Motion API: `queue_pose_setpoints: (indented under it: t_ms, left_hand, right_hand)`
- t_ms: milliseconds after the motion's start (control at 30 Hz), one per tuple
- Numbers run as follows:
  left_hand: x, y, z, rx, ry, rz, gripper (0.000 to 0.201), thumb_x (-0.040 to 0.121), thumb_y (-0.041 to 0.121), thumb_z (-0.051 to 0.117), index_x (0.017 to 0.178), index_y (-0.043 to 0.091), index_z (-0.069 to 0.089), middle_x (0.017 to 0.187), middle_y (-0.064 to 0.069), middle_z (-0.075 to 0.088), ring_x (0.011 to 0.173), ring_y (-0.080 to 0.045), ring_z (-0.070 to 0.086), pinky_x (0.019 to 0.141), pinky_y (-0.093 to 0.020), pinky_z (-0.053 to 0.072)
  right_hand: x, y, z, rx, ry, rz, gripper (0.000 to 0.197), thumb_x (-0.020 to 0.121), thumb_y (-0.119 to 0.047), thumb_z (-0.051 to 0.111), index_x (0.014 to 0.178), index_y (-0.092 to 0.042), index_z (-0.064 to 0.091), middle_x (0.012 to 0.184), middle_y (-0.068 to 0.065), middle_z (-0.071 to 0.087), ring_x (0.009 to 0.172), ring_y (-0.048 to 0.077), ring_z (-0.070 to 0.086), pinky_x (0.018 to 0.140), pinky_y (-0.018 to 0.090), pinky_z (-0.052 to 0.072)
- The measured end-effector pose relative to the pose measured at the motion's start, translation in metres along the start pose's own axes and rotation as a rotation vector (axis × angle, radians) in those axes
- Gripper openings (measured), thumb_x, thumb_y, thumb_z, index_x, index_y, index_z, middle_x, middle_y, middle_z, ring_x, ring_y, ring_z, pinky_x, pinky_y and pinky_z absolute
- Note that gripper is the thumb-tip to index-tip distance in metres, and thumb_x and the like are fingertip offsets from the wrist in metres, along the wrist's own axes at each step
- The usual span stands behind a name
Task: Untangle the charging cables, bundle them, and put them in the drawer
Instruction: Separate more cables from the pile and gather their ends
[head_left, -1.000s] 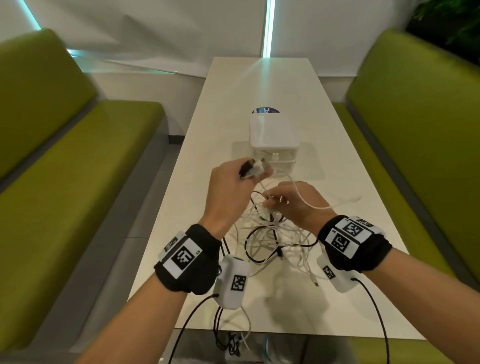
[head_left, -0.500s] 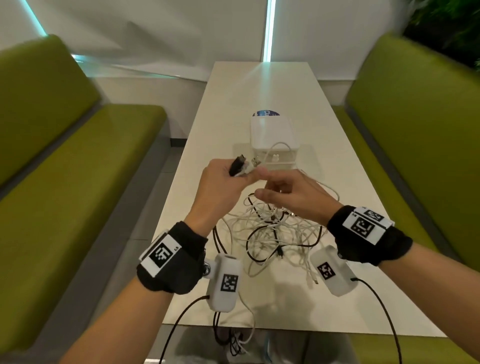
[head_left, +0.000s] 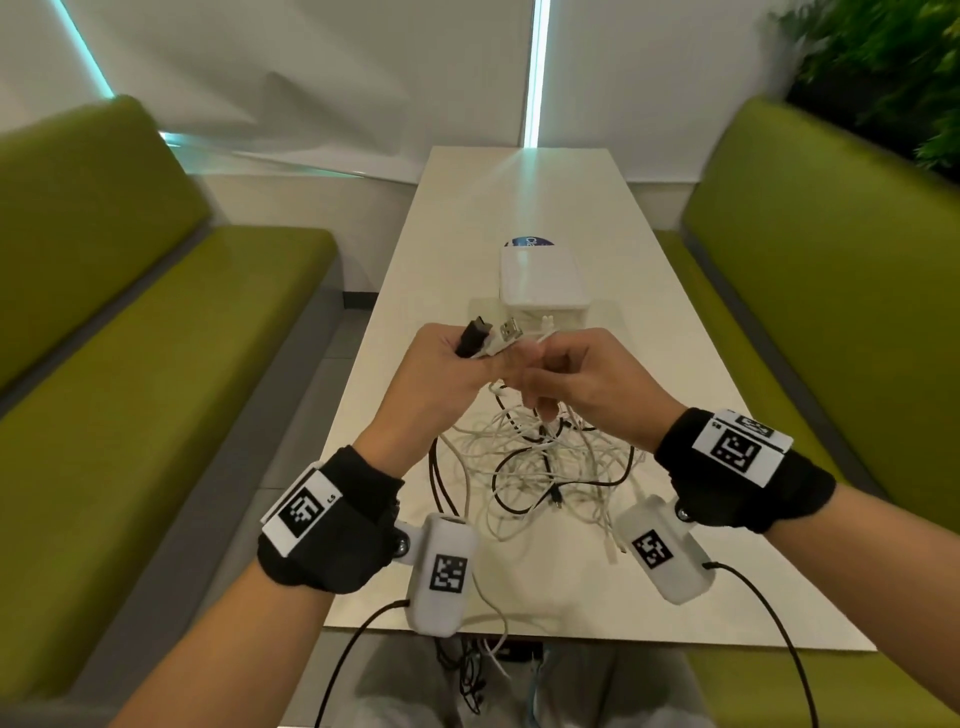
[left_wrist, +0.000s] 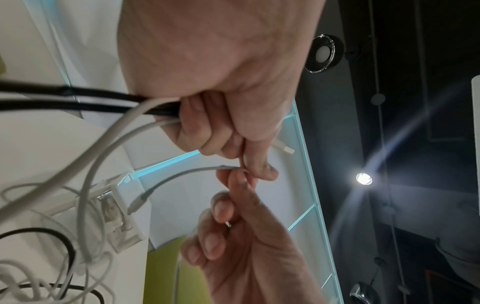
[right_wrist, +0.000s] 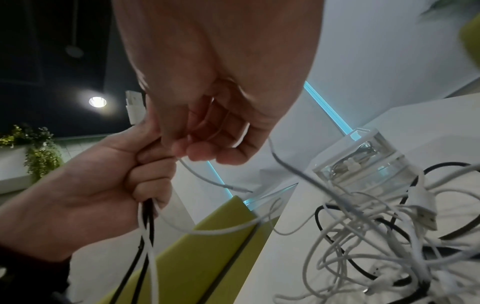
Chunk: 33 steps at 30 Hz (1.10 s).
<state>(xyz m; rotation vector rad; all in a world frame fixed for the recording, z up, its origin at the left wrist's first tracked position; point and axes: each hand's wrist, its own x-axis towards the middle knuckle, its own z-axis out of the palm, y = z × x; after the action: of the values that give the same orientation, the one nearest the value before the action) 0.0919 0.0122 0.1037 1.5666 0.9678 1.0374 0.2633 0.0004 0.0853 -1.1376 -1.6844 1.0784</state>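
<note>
Head view looks down a long white table (head_left: 519, 218) set between two green benches, one on the left (head_left: 156, 338) and one on the right (head_left: 810, 312), with a white wall behind, a thin strip of cyan light (head_left: 537, 73) running up it, and leafy plants (head_left: 883, 67) at the top right. A small white drawer box (head_left: 543, 283) stands on the middle of the table, its front clear, and a blue round sticker (head_left: 530, 241) shows just behind it. Between the box and the near edge lies a tangle of white and black cables (head_left: 545, 462), some strands hanging over the near edge.

The left hand (head_left: 447, 374) is raised above the tangle, its fingers clenched round a bunch of cable ends; a black plug (head_left: 475, 335) and a white plug (head_left: 506, 332) stick out of the top of the fist. The right hand (head_left: 582, 379) touches it, fingers curled, pinching a thin white cable.

Left wrist view adds what the head view hides: black and white cables (left_wrist: 103, 107) run into the fist from below, and the right thumb and finger (left_wrist: 241, 185) pinch a grey-white strand right against the left fingertips. It also shows a dark ceiling with a spot lamp (left_wrist: 363, 178).

Right wrist view shows cables trailing down out of the left fist (right_wrist: 103, 181) and small white items inside the box's clear drawers (right_wrist: 363, 162), too blurred to name.
</note>
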Motion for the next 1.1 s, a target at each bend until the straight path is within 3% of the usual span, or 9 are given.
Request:
queue_pose_setpoints:
  t_ms: [167,367,500,600,667,767,900,1000,1100]
  left_hand:
    - [-0.011,0.016,0.004,-0.039,-0.027,-0.027,0.006,0.091,0.005,0.064,0.087,0.001,0.067,0.032,0.016,0.043,0.032,0.005,0.045,0.041,-0.001,0.031]
    - [-0.022,0.017,0.006,0.022,-0.044,-0.060,0.024,0.093,0.014,0.063,0.095,-0.009,0.069,0.032,0.015,0.042,0.032,0.003,0.043,0.041,-0.004,0.030]
    - [-0.025,0.008,0.002,0.120,0.014,-0.066,0.039,0.090,0.035,0.066,0.070,0.002,0.067,0.042,0.012,0.032,0.037,-0.004,0.027,0.043,-0.017,0.024]
    - [-0.029,0.006,-0.004,0.169,0.078,-0.041,0.041,0.091,0.052,0.057,0.095,0.016,0.077,0.055,0.004,0.026,0.045,-0.009,0.023,0.045,-0.023,0.020]
    - [-0.031,0.010,-0.009,0.120,0.086,-0.032,0.042,0.095,0.052,0.051,0.093,0.019,0.078,0.058,0.001,0.025,0.044,-0.008,0.022,0.042,-0.021,0.020]
    - [-0.031,0.021,-0.021,0.059,0.123,0.006,0.048,0.097,0.052,0.047,0.076,0.021,0.077,0.058,-0.001,0.024,0.044,-0.010,0.018,0.041,-0.023,0.016]
    - [-0.027,0.037,-0.041,-0.019,0.175,0.051,0.047,0.099,0.047,0.047,0.072,0.019,0.074,0.055,0.003,0.027,0.046,-0.010,0.018,0.039,-0.024,0.015]
    - [-0.023,0.037,-0.043,-0.025,0.138,0.050,0.048,0.099,0.047,0.047,0.074,0.015,0.073,0.054,0.005,0.027,0.046,-0.010,0.017,0.039,-0.025,0.014]
    - [-0.020,0.031,-0.035,-0.042,0.109,0.036,0.049,0.099,0.047,0.047,0.070,0.016,0.072,0.054,0.003,0.026,0.044,-0.010,0.017,0.038,-0.022,0.015]
  right_hand:
    - [-0.005,-0.006,0.002,0.038,0.027,0.009,0.011,0.089,-0.003,0.066,0.090,0.008,0.066,0.067,0.007,0.066,0.054,0.021,0.056,0.056,0.033,0.048]
    - [-0.014,-0.005,0.013,0.065,0.104,0.036,0.011,0.091,-0.005,0.064,0.084,0.004,0.066,0.066,0.009,0.065,0.050,0.021,0.055,0.053,0.032,0.047]
    - [-0.025,-0.005,0.018,0.037,0.067,0.080,0.018,0.092,-0.009,0.063,0.090,0.008,0.068,0.066,0.008,0.066,0.049,0.018,0.054,0.051,0.027,0.047]
    - [-0.039,-0.004,0.019,-0.005,-0.015,0.139,0.015,0.091,-0.009,0.065,0.084,0.001,0.072,0.068,0.009,0.068,0.051,0.018,0.057,0.056,0.027,0.049]
    - [-0.055,0.001,0.023,-0.144,-0.155,0.146,0.011,0.090,-0.012,0.067,0.082,-0.009,0.074,0.067,0.003,0.070,0.054,0.013,0.060,0.058,0.024,0.049]
    - [-0.089,0.016,0.044,-0.421,-0.638,0.164,0.014,0.089,-0.021,0.068,0.087,-0.011,0.076,0.068,0.001,0.069,0.057,0.007,0.057,0.058,0.020,0.046]
    - [-0.118,0.049,0.060,-0.886,-1.140,0.442,0.037,0.084,-0.044,0.067,0.108,-0.016,0.070,0.089,0.004,0.068,0.082,0.018,0.061,0.076,0.032,0.052]
    - [-0.105,0.055,0.043,-1.056,-0.861,0.461,0.059,0.083,-0.057,0.064,0.131,-0.024,0.057,0.111,0.000,0.066,0.114,0.019,0.052,0.091,0.032,0.043]
    - [-0.079,0.042,0.027,-1.067,-0.669,0.401,0.050,0.085,-0.057,0.062,0.125,-0.027,0.061,0.098,-0.007,0.058,0.109,0.017,0.053,0.088,0.032,0.042]
